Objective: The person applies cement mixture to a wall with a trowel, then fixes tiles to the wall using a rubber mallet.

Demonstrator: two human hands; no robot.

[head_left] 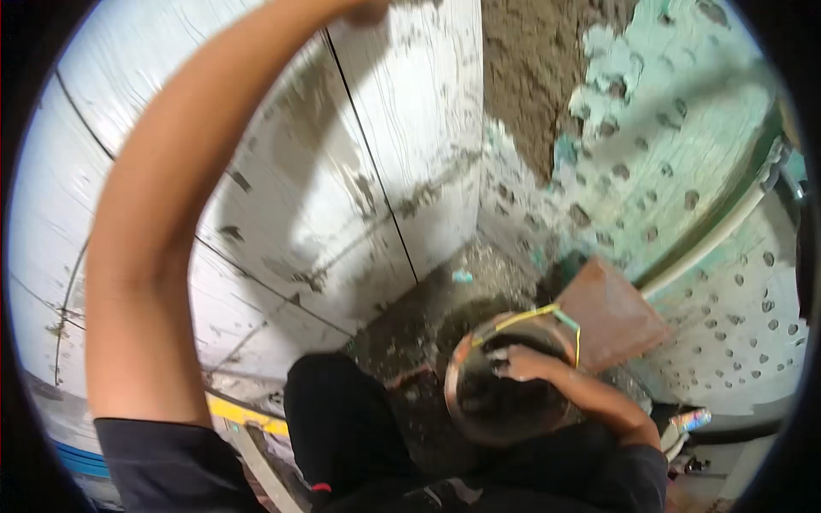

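Observation:
Raised to the top edge of the view, my left hand (pixel 368 10) is mostly cut off beside the white tiled wall (pixel 299 171); its fingers are hidden. My right hand (pixel 522 363) reaches into a round bucket (pixel 462 402) with a yellow and green handle (pixel 522 316). Dark, wet-looking material (pixel 505 398) lies inside the bucket. The fingers of my right hand are bent over it, and what they hold, if anything, is too small to make out. A reddish-brown square board (pixel 611 315) leans just right of the bucket.
Rough brown mortar (pixel 534 77) covers part of the chipped green wall (pixel 658 171). A pale pipe (pixel 710 244) crosses that wall at the right. Debris lies on the dark floor (pixel 376 338). A yellow-edged strip (pixel 244 415) is beside my left knee.

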